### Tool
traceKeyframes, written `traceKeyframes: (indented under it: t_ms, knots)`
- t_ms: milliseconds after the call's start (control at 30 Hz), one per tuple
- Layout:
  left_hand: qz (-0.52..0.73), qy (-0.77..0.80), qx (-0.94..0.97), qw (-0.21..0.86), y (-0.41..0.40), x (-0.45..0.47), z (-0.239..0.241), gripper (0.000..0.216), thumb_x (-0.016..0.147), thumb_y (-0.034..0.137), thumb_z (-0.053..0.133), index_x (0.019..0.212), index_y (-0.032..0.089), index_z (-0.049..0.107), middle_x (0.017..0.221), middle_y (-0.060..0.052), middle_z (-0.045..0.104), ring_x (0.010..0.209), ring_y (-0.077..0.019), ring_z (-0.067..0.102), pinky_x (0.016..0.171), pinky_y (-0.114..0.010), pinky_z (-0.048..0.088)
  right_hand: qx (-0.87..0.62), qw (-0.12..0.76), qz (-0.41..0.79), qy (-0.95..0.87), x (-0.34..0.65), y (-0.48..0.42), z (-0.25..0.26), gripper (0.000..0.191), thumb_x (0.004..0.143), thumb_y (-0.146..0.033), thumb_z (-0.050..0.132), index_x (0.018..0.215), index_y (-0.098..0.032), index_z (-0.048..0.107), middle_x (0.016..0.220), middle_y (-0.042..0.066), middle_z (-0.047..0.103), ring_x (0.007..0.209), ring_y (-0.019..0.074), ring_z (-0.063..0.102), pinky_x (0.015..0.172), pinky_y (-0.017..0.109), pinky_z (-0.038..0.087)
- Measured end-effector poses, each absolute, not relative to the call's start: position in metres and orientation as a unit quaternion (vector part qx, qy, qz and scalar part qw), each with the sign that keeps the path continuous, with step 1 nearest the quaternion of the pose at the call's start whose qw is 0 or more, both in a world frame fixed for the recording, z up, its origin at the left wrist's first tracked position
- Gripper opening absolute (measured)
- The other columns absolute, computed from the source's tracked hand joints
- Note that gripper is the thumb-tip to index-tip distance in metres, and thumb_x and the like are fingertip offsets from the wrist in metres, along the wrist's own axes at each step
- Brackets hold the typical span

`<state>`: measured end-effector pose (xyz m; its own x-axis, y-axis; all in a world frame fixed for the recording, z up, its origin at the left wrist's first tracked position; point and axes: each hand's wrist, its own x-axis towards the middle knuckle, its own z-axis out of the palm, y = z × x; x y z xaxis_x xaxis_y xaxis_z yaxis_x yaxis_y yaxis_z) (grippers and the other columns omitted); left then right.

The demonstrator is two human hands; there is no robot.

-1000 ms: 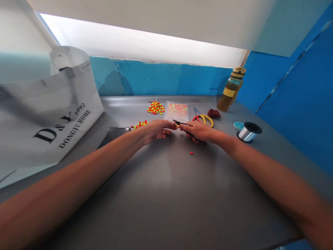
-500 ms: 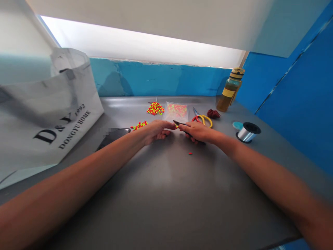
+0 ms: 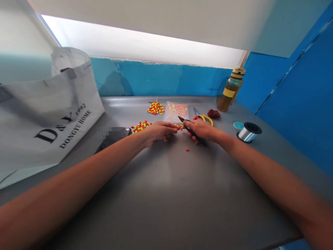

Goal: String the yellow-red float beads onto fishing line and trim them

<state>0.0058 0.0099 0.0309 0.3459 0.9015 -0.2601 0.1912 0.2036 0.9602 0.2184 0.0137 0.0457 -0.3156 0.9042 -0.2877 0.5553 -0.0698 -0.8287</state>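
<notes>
Head view shows the smooth grey metal table (image 3: 166, 198) lying open toward its near edge, hemmed by a white bag (image 3: 52, 114) on the left and blue walls (image 3: 299, 104) behind and right. At mid-table the left hand (image 3: 159, 131) pinches a tiny red-and-yellow bead piece (image 3: 179, 126) at its fingertips, while the right hand (image 3: 202, 130) grips a slim black tool (image 3: 185, 124) whose tip meets that piece.

Head-worn camera faces forward and down, near over the grey table (image 3: 166, 194)
</notes>
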Motion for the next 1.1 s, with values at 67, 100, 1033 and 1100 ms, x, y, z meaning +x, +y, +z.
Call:
traceKeyframes:
  t_ms: [67, 100, 1033, 1100]
  knots:
    - [0.291, 0.489, 0.564, 0.598, 0.0104, 0.005, 0.0307, 0.034, 0.062, 0.033, 0.085, 0.092, 0.019, 0.079, 0.081, -0.005, 0.069, 0.062, -0.0121, 0.052, 0.051, -0.025, 0.033, -0.543, 0.177, 0.462, -0.679, 0.2188, 0.0111, 0.0479, 0.039, 0.103, -0.048, 0.045, 0.077, -0.019, 0.052, 0.062, -0.001, 0.057, 0.044, 0.0095, 0.052, 0.039, 0.021, 0.046]
    - [0.286, 0.491, 0.569, 0.595, 0.0104, 0.0047, 0.0305, 0.036, 0.061, 0.034, 0.086, 0.094, 0.02, 0.079, 0.085, -0.007, 0.071, 0.063, -0.0127, 0.054, 0.051, -0.025, 0.033, -0.535, 0.175, 0.454, -0.691, 0.2191, 0.01, 0.0486, 0.039, 0.103, -0.047, 0.045, 0.078, -0.019, 0.053, 0.061, -0.001, 0.056, 0.043, 0.0091, 0.052, 0.039, 0.02, 0.045]
    - [0.24, 0.452, 0.644, 0.568, 0.0097, 0.004, 0.0284, 0.03, 0.065, 0.038, 0.085, 0.081, 0.019, 0.069, 0.076, -0.003, 0.068, 0.062, -0.0124, 0.054, 0.051, -0.024, 0.032, -0.531, 0.238, 0.347, -0.735, 0.2195, 0.0143, 0.0426, 0.033, 0.103, -0.044, 0.04, 0.088, -0.019, 0.055, 0.068, -0.003, 0.061, 0.046, 0.0091, 0.056, 0.046, 0.021, 0.042]
    - [0.238, 0.452, 0.644, 0.569, 0.0095, 0.0039, 0.0288, 0.032, 0.064, 0.039, 0.085, 0.081, 0.019, 0.067, 0.076, -0.003, 0.068, 0.062, -0.0128, 0.055, 0.05, -0.024, 0.032, -0.534, 0.235, 0.35, -0.733, 0.2196, 0.0147, 0.0431, 0.032, 0.103, -0.043, 0.041, 0.088, -0.019, 0.055, 0.066, -0.003, 0.06, 0.046, 0.0091, 0.055, 0.046, 0.021, 0.042]
